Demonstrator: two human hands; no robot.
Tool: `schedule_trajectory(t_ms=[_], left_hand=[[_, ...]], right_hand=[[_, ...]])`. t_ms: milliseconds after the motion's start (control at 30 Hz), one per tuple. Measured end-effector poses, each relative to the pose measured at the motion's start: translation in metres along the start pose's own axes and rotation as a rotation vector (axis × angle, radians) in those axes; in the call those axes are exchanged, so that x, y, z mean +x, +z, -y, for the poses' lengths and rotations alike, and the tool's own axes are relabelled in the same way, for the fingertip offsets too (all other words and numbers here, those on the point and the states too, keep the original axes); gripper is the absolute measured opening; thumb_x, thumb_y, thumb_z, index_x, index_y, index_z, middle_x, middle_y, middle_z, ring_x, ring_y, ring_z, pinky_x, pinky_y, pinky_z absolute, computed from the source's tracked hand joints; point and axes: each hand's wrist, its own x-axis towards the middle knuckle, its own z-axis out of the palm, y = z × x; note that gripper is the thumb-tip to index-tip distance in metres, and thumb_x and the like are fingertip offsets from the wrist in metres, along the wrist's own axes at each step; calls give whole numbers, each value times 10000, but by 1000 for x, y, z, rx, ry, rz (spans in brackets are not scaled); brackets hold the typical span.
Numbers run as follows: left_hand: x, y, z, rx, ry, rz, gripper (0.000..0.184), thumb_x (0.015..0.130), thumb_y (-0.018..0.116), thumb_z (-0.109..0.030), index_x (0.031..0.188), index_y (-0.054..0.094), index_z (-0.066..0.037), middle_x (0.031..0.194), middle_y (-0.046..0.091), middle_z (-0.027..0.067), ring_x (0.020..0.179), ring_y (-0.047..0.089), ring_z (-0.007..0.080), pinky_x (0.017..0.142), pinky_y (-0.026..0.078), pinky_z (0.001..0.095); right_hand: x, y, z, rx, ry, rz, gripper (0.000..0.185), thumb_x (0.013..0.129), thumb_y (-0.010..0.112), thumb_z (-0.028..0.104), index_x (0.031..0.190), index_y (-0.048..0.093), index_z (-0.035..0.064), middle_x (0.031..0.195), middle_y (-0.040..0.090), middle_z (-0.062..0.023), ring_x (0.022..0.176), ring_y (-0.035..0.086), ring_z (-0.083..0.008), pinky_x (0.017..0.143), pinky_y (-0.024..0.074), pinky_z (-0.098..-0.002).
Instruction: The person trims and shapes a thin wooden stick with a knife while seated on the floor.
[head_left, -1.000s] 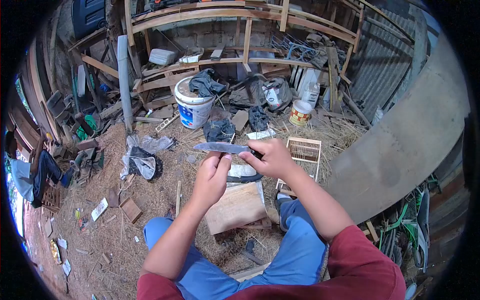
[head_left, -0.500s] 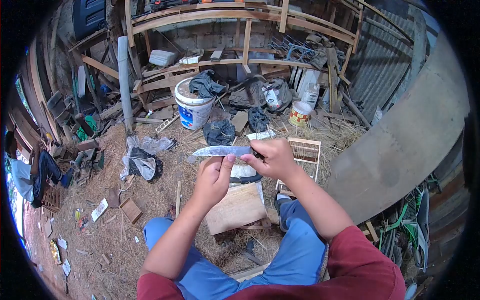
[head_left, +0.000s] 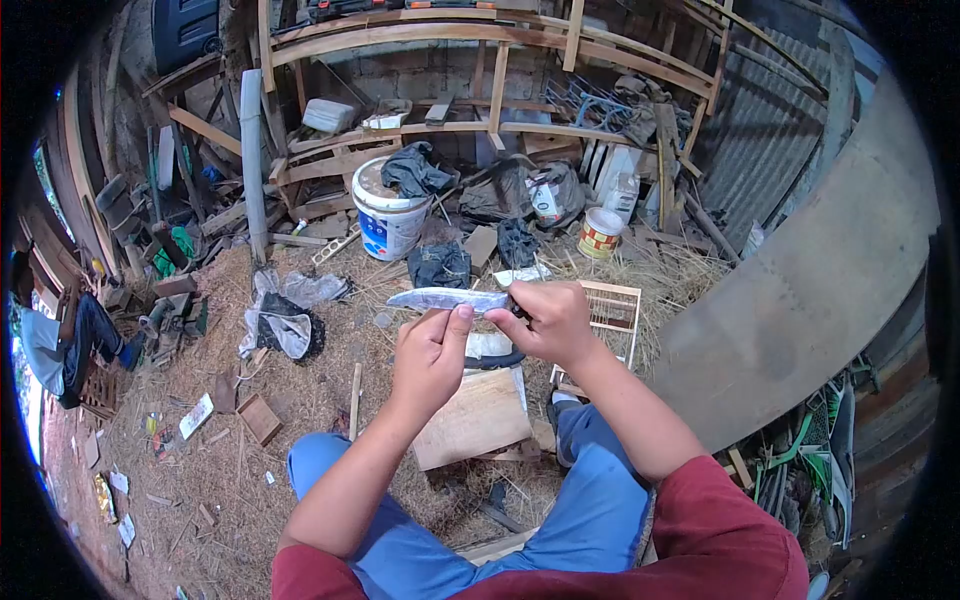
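Note:
A knife (head_left: 440, 298) with a broad, shiny blade lies level in front of me, its tip pointing left. My right hand (head_left: 548, 318) is closed round the dark handle, most of which the fingers hide. At the blade's near edge, my left hand (head_left: 436, 350) is closed, with curled fingers beneath the blade and the thumb against it. Below both hands is a light wooden board (head_left: 472, 418), between my knees. A slatted wooden frame (head_left: 612, 312) lies just beyond my right forearm.
Farther off stand a white and blue bucket (head_left: 388, 212) and a smaller red and yellow tub (head_left: 600, 234). Black plastic bags (head_left: 440, 264) lie on the straw-strewn ground. A large curved sheet (head_left: 800, 270) rises at right. At far left sits another person (head_left: 75, 340).
Both hands keep nearly the same hold on the knife. The view and the hands have shifted only slightly.

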Motion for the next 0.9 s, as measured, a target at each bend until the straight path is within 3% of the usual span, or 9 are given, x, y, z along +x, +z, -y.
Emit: schedule_trajectory(t_ms=[233, 300, 333, 400, 633, 800, 900], left_hand=[[-1, 1, -5, -55, -56, -71, 408, 1039, 581, -258, 761, 603, 39, 591, 502, 125, 499, 447, 162, 509, 356, 365], [-2, 0, -5, -63, -113, -56, 407, 1044, 590, -254, 761, 592, 39, 601, 454, 6, 613, 386, 60, 527, 329, 312], [-1, 1, -5, -63, -112, -57, 407, 1044, 590, -254, 761, 592, 39, 601, 454, 6, 613, 386, 60, 527, 329, 312], [-1, 4, -4, -41, -81, -134, 428, 1027, 608, -276, 732, 592, 34, 542, 476, 108, 483, 401, 117, 482, 333, 351], [4, -1, 3, -42, -87, -59, 395, 1029, 601, -262, 758, 587, 26, 567, 457, 77, 524, 405, 102, 500, 341, 334], [3, -1, 5, -318, -26, -11, 171, 1016, 523, -112, 948, 604, 23, 656, 507, 20, 584, 457, 97, 549, 384, 307], [4, -1, 4, -203, 2, 12, 141, 1004, 505, -75, 1000, 603, 26, 683, 520, 29, 619, 484, 97, 580, 408, 296]], right_hand=[[3, 2, 3, -16, 7, -15, 482, 866, 752, 459, 654, 522, 92, 542, 539, -92, 479, 587, -282, 445, 426, -393], [2, 4, 4, -27, 8, -14, 479, 865, 753, 457, 655, 525, 92, 540, 540, -92, 478, 588, -282, 445, 426, -393], [2, 5, 4, -39, 13, -15, 476, 865, 754, 455, 656, 528, 93, 539, 541, -93, 478, 589, -282, 445, 427, -393], [2, 5, 6, -37, 21, -17, 474, 866, 753, 454, 658, 529, 93, 540, 544, -94, 480, 591, -284, 445, 427, -393], [0, 7, 4, 24, 126, 4, 463, 898, 734, 430, 680, 532, 75, 561, 573, -120, 497, 599, -314, 452, 432, -406], [-5, 13, -8, 144, 211, 20, 456, 922, 714, 419, 698, 543, 60, 567, 569, -138, 512, 603, -338, 461, 438, -417], [-5, 11, -10, 173, 213, 52, 452, 930, 705, 414, 701, 549, 58, 569, 566, -143, 516, 605, -342, 463, 436, -418]])
